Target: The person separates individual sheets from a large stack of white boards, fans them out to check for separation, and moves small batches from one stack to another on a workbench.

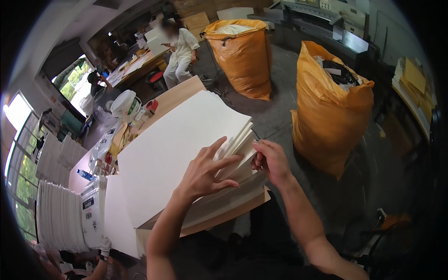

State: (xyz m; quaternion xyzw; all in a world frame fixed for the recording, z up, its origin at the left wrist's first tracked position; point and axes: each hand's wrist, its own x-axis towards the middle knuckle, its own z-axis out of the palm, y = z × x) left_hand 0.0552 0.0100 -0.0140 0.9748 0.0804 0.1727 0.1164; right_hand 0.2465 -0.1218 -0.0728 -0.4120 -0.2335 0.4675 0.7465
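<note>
A large stack of white sheets [172, 135] lies before me, its near right corner lifted and fanned into several layers. My left hand [203, 170] rests over that corner, fingers spread and thumb stretched out, with the fingertips against the raised layers. Just right of it, my right hand [271, 161] is closed, thumb and forefinger pinched at the edge of a white sheet. Its curled fingers partly hide the grip. Beneath the stack, a brown board edge [228, 217] shows along the near side.
Two orange sacks [245, 60] [329, 112] stand on the floor beyond and to the right. A white bucket [126, 106] and red tape roll [152, 106] sit past the stack. Stacked white sheets [58, 214] and a gloved hand [105, 245] are at left; a seated person [182, 51] is farther back.
</note>
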